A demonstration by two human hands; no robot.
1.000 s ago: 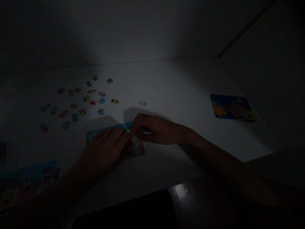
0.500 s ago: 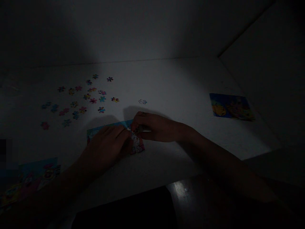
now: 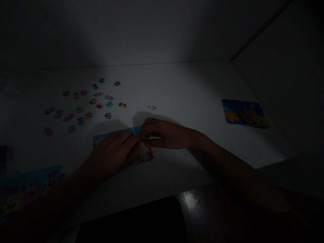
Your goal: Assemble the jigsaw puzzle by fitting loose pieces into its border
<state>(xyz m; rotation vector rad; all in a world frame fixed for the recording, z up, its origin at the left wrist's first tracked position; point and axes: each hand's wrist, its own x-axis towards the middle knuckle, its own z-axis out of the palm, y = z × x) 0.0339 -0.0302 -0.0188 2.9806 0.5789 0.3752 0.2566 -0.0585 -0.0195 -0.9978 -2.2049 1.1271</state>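
Note:
The scene is very dark. A partly assembled jigsaw panel (image 3: 145, 156) with a blue top edge lies on the white table (image 3: 192, 98) in front of me. My left hand (image 3: 113, 153) lies flat over the panel, fingers stretched toward its right part. Curled fingers of my right hand (image 3: 164, 133) pinch at the panel's upper right edge, close against my left fingertips. What they pinch is too dim to name. Several loose coloured puzzle pieces (image 3: 86, 103) are scattered at the back left. One pale piece (image 3: 151, 107) lies alone just beyond my right hand.
A colourful reference picture (image 3: 244, 113) lies at the right of the table near the wall. Another colourful assembled section (image 3: 32, 187) lies at the front left edge. A dark floor (image 3: 192, 209) shows below the table's front edge.
The view has drifted slightly. My left hand has slid a little further over the panel and covers more of it. My right hand stays pinched at the same spot.

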